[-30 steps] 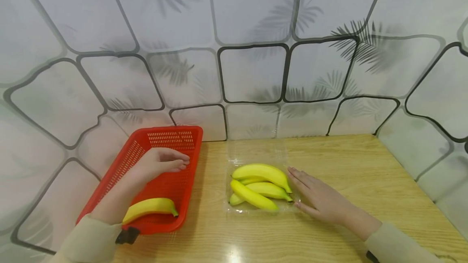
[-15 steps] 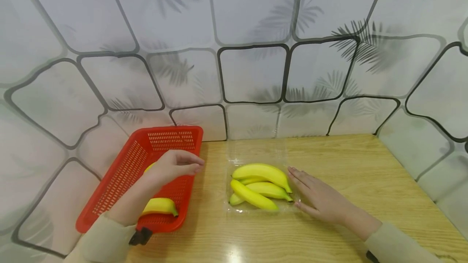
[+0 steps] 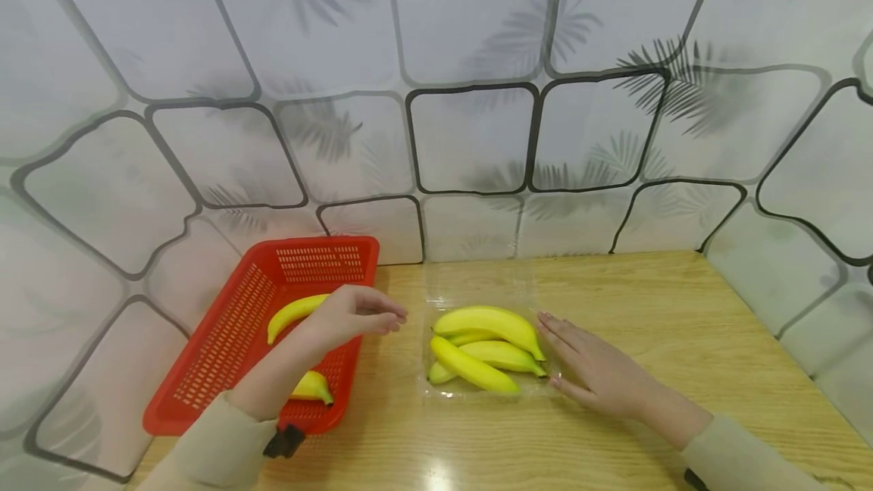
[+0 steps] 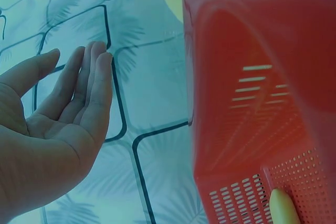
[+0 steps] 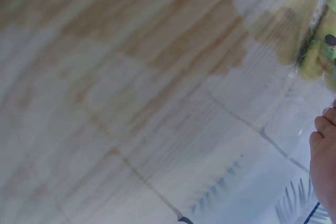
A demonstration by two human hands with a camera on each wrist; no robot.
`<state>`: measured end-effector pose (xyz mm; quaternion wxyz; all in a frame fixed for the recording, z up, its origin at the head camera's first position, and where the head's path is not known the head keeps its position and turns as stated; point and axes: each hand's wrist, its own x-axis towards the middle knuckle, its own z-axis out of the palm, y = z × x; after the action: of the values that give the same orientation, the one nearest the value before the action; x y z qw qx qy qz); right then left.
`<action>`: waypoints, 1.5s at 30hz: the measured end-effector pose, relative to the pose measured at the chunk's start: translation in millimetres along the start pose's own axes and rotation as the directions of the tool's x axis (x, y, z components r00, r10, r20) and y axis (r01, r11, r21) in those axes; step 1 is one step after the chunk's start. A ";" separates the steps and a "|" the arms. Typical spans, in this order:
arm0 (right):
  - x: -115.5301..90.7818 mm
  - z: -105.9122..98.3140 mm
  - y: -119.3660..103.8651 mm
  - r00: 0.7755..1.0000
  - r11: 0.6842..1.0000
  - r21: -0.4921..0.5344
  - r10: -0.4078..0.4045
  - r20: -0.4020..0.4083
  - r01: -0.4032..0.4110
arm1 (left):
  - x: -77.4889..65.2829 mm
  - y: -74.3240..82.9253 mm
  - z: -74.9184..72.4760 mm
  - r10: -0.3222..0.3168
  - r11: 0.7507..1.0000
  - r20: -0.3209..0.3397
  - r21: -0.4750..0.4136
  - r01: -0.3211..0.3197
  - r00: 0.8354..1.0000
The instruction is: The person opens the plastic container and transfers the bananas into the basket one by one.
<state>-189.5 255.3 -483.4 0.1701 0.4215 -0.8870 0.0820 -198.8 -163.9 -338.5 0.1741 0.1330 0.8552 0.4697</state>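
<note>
My left hand (image 3: 351,317) is over the right rim of a red plastic basket (image 3: 369,273). It holds nothing, and in the left wrist view its fingers are loosely extended. Inside the basket lie two bananas, one farther back (image 3: 295,314) and one near the front (image 3: 314,386), each partly hidden by my arm. To the right, several bananas (image 3: 484,319) are piled in a clear plastic box (image 3: 450,395), its lid (image 3: 477,280) raised at the back. My right hand (image 3: 593,362) rests at the box's right side, fingers straight, with the fingertips touching it.
Both containers stand on a light wood-grain table (image 3: 634,286). Behind it rises a wall (image 3: 470,139) with a tile-and-leaf pattern, which also closes in both sides. The basket's right wall stands between its bananas and the clear box.
From over the basket's interior, my left hand has moved right to just past its rim, uncovering the farther banana. My right hand and the boxed bananas have stayed put.
</note>
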 end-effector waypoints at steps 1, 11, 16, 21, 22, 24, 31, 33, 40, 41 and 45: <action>-0.2 -0.1 -0.1 1.000 1.000 0.000 -0.002 0.000 0.002 | 0.6 0.6 1.7 -0.004 1.000 0.002 -0.003 0.004 1.000; -0.8 -0.3 0.0 1.000 1.000 0.006 0.010 0.008 -0.010 | 9.1 1.6 17.5 0.008 0.999 0.023 -0.041 -0.007 1.000; -1.5 0.7 0.3 1.000 1.000 0.007 0.011 0.010 -0.011 | 13.6 -0.7 25.5 0.039 0.998 0.033 -0.059 -0.037 0.999; -2.3 1.6 0.5 1.000 1.000 0.007 0.012 0.010 -0.012 | 16.5 -2.5 33.0 0.051 0.997 0.036 -0.066 -0.049 0.998; -2.4 1.7 0.5 1.000 1.000 0.007 0.012 0.010 -0.012 | 16.8 -2.8 34.3 0.048 0.997 0.039 -0.070 -0.045 0.998; -2.5 1.9 0.6 1.000 1.000 0.008 0.010 0.008 -0.011 | 17.9 -3.3 36.9 0.048 0.996 0.044 -0.077 -0.044 0.998; -1.3 2.1 0.7 1.000 1.000 -0.004 0.009 0.004 -0.009 | 24.4 -5.9 45.3 0.065 0.992 0.065 -0.108 -0.057 0.996; -0.9 2.0 0.8 1.000 1.000 -0.006 0.007 0.001 -0.007 | 27.3 -7.9 48.4 0.076 0.992 0.067 -0.110 -0.068 0.995; -0.8 2.1 1.1 1.000 1.000 0.001 0.007 0.003 -0.007 | 36.8 -13.8 59.8 0.108 0.986 0.062 -0.132 -0.099 0.992; -0.8 2.3 1.2 1.000 1.000 0.004 0.009 0.004 -0.009 | 37.8 -14.1 61.1 0.102 0.986 0.059 -0.135 -0.093 0.993; -1.2 2.8 1.6 1.000 1.000 0.011 0.017 0.010 -0.017 | 40.6 -14.4 65.5 0.087 0.985 0.051 -0.152 -0.078 0.995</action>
<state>-190.7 256.3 -486.3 0.1626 0.4153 -0.8909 0.0862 -208.6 -105.9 -390.4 0.1884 0.1681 0.8059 0.5355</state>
